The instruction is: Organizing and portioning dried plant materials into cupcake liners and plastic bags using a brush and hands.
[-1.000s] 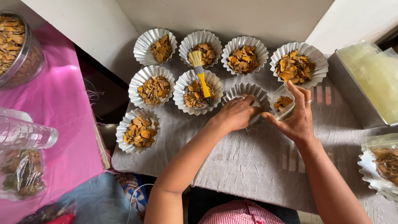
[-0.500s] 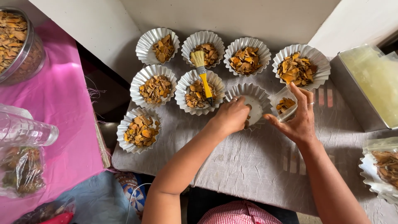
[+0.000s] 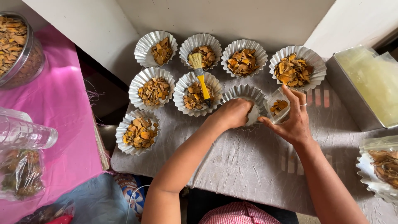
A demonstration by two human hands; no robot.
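Note:
My left hand (image 3: 234, 113) is closed inside an empty fluted foil cup (image 3: 245, 92) in the middle row, pressing on its bottom. My right hand (image 3: 292, 120) holds a small clear glass (image 3: 277, 107) with a few orange-brown dried flakes, tilted beside that cup. Several other fluted cups hold the same flakes, such as the one at the back right (image 3: 296, 68) and the one at the front left (image 3: 139, 132). A brush with a yellow handle (image 3: 201, 79) lies across two filled cups.
A grey cloth (image 3: 248, 161) covers the work surface. A bowl of flakes (image 3: 16, 47) and a clear plastic bottle (image 3: 23, 132) sit on a pink cloth at left. A metal tray (image 3: 365, 87) stands at right, with a bagged foil cup (image 3: 379, 166) below it.
My left hand has pushed further into the empty cup and closed. My right hand keeps the small glass beside it. The camera has shifted slightly.

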